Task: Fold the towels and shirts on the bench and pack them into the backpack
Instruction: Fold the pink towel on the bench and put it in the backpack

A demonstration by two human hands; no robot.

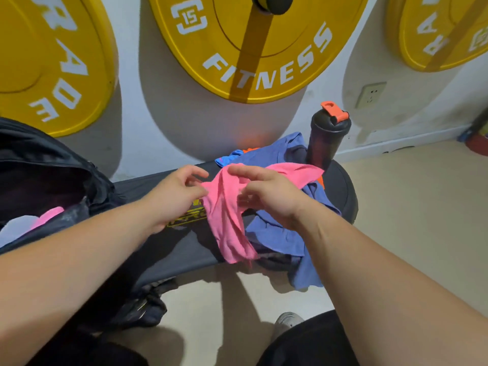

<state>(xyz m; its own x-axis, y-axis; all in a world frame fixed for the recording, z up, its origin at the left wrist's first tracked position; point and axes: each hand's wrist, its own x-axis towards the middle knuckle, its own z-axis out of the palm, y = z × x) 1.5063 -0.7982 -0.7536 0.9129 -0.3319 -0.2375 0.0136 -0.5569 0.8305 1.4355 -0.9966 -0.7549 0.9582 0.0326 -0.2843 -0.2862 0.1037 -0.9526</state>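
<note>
At 6 o'clock, the tip of a grey shoe (288, 320) and dark clothing are cut off by the lower edge. A black strap bundle (142, 307) hangs below the counter (171, 248); what it joins is hidden.

On the counter's black pad, a yellow logo (188, 217) is mostly covered by the left grip (179, 196) and can't be read. That grip pinches the edge of a pink towel (227, 228) between thumb and curled fingers. The right grip (269, 195) arches over the same towel with fingers loosely spread; whether it pinches the cloth is unclear. The towel trails over the counter's near edge, as does a crumpled blue-purple shirt (277, 235) beside it at 4 o'clock.

At 9 o'clock an open black backpack (66, 159) holds pink and pale cloth, partly hidden by its rim. At 3 o'clock lies open beige floor (412, 207).

Farther, at 1 o'clock, a black shaker bottle (327, 140) with an orange lid stands at the counter's end, touching the shirt. On the wall hangs a yellow weight plate (290, 35) reading "FITNESS" and "15"; its neighbours' lettering is cut off.
</note>
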